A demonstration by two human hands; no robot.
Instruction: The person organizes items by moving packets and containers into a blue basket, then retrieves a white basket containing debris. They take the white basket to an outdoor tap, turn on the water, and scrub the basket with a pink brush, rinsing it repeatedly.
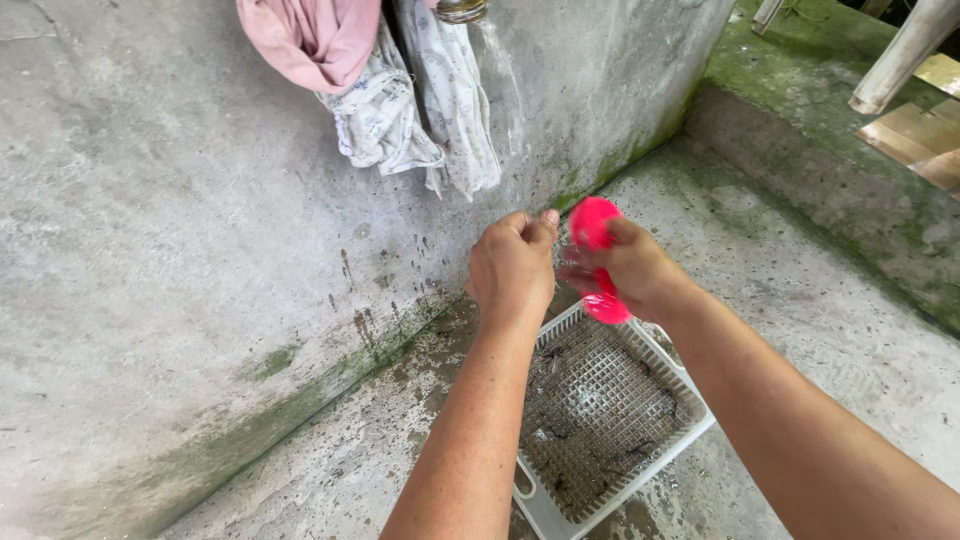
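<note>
Above the white basket (610, 420) on the wet concrete floor, the right hand (630, 270) grasps a pink brush (597, 262), fingers curled round it, so drips fall through the mesh. Just left, the left hand (512, 268) is clenched, apparently empty.
</note>
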